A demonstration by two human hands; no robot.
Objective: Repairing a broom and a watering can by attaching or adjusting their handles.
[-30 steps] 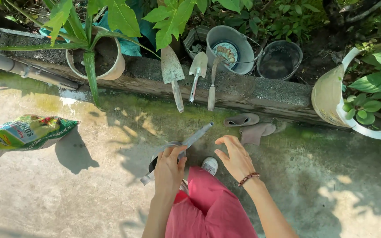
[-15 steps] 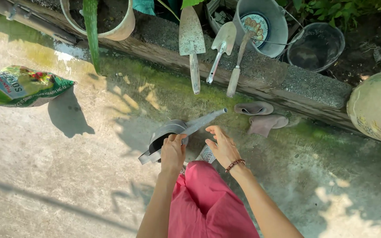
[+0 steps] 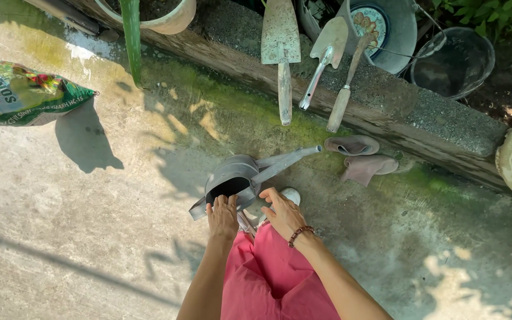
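Observation:
A grey metal watering can (image 3: 239, 173) with a long spout pointing right stands on the concrete ground just in front of me. My left hand (image 3: 223, 214) rests on the near rim of the can's opening, fingers curled over the edge. My right hand (image 3: 283, 212), with a beaded bracelet at the wrist, lies beside the can at its right near side, fingers spread, next to a white shoe tip (image 3: 291, 194). Whether either hand truly grips the can is unclear. My pink clothing (image 3: 271, 278) fills the bottom centre.
A low concrete curb (image 3: 422, 118) holds a trowel (image 3: 281, 47), a small shovel (image 3: 322, 56) and a wooden-handled tool (image 3: 345, 89). Two brownish gloves (image 3: 360, 155) lie below it. A green soil bag (image 3: 16, 95) sits left; buckets (image 3: 451, 62) and pots stand behind.
The view has tilted down and closer. Both hands have come down from the air onto the watering can's near side; the can has not visibly shifted.

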